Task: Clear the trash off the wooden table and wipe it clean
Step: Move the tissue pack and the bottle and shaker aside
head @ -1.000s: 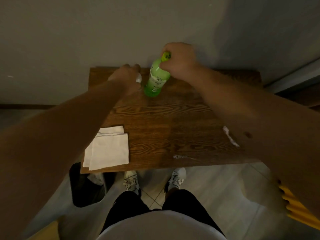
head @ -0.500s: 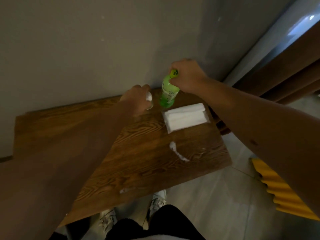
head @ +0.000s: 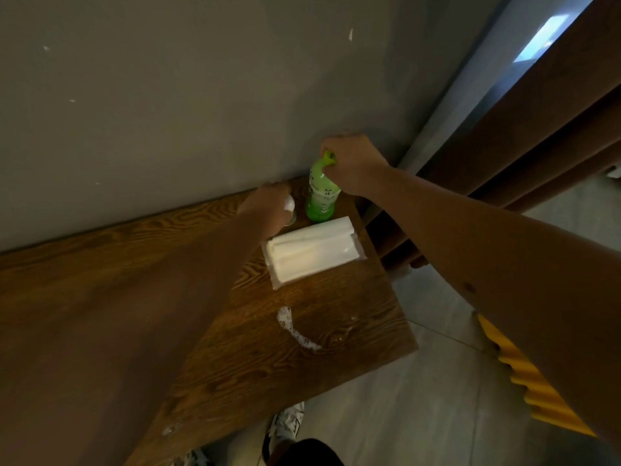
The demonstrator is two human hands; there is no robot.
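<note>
A green plastic bottle (head: 321, 196) stands upright at the far right corner of the wooden table (head: 336, 331), against the wall. My right hand (head: 353, 163) grips its neck and yellow-green cap from above. My left hand (head: 268, 205) is closed around a small clear cup holding something white (head: 289, 206), just left of the bottle. A white packet of tissues (head: 314, 252) lies flat in front of both. A white smear (head: 295, 329) and a few wet drops mark the wood nearer to me.
A grey wall runs along the table's far edge. Brown curtains (head: 537, 129) hang to the right. A yellow ribbed object (head: 524, 381) sits on the tiled floor at the right. My shoes (head: 285, 425) show below the table's near edge.
The camera has swung right and moved closer, so the table's right end and tissue packet now show. Both hands keep their grips on the bottle and the cup.
</note>
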